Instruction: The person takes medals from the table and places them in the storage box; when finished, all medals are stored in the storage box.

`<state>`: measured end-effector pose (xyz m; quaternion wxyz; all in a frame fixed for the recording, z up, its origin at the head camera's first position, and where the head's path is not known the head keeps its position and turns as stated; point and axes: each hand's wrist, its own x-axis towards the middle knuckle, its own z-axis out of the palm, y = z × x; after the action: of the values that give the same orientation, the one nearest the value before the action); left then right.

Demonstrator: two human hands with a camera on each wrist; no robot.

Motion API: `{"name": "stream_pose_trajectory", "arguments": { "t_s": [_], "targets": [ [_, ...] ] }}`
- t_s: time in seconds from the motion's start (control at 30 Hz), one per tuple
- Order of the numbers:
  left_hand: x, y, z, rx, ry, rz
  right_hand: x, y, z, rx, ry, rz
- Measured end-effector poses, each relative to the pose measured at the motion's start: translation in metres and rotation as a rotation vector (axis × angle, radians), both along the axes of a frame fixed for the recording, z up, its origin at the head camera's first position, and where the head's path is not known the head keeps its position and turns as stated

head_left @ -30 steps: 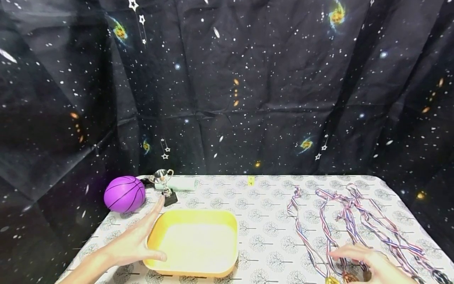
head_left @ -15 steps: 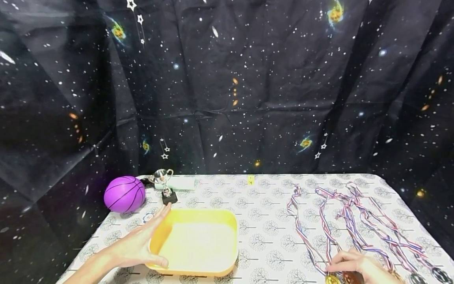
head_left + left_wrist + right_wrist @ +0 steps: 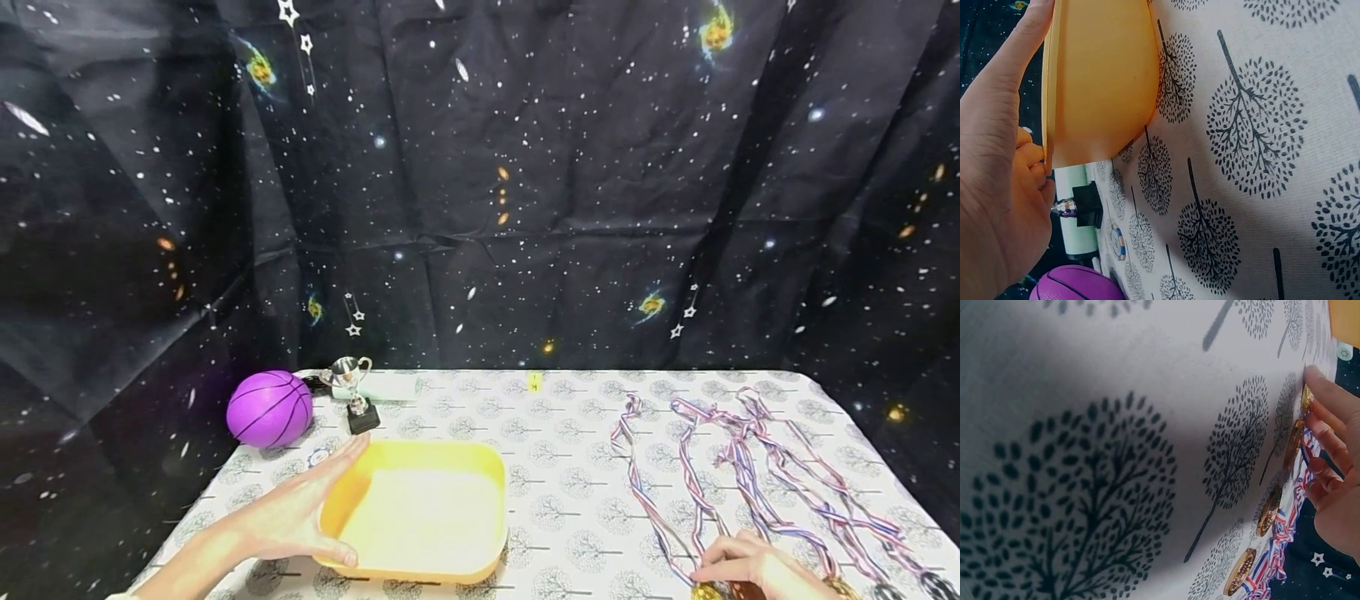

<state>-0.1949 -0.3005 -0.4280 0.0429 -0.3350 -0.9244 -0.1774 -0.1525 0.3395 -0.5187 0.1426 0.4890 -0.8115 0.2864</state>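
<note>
My left hand (image 3: 288, 514) grips the left side of a yellow plastic tub (image 3: 491, 500), thumb over the near rim and fingers at the far corner. The left wrist view shows the tub's outer wall (image 3: 1104, 75) and fingers curled at its rim. Low on the right, my right hand (image 3: 761, 568) pinches a gold medal (image 3: 707, 592) at its ribbon end. In the right wrist view the thumb lies against that gold medal (image 3: 1307, 399), with several more medals (image 3: 1269, 515) in a row beside it. Striped ribbons (image 3: 742, 475) run away from the medals, partly tangled.
A purple ball (image 3: 270, 408) sits at the table's back left. Near it stand a small silver trophy cup (image 3: 350, 372) and a pale green cylinder (image 3: 393, 387) lying down. A yellow paper tag (image 3: 534, 382) lies at the back edge, before a dark star-print curtain (image 3: 480, 275).
My right hand came down from above the medals, and its fingers closed on the gold one. My left hand shifted slightly right and tightened on the tub's rim. The view moved slightly.
</note>
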Motion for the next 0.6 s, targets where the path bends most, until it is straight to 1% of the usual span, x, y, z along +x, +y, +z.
{"name": "stream_pose_trajectory", "arguments": {
  "t_s": [0.13, 0.3, 0.4, 0.53, 0.6],
  "targets": [
    [0.001, 0.0, 0.0, -0.014, 0.01, 0.002, 0.0, -0.001, -0.002, 0.025, 0.011, -0.01],
    [-0.001, 0.0, -0.002, -0.01, 0.007, 0.011, -0.002, -0.002, 0.002, 0.059, 0.045, -0.04],
    [-0.002, -0.001, -0.003, -0.015, 0.007, 0.008, -0.003, -0.004, 0.005, 0.094, 0.027, -0.053],
    [-0.003, -0.002, -0.003, -0.015, 0.0, -0.006, -0.002, -0.008, 0.01, 0.141, 0.002, -0.115],
    [-0.003, -0.001, -0.002, -0.012, -0.008, -0.016, -0.002, -0.011, 0.013, 0.144, 0.003, -0.136]
  ]
}}
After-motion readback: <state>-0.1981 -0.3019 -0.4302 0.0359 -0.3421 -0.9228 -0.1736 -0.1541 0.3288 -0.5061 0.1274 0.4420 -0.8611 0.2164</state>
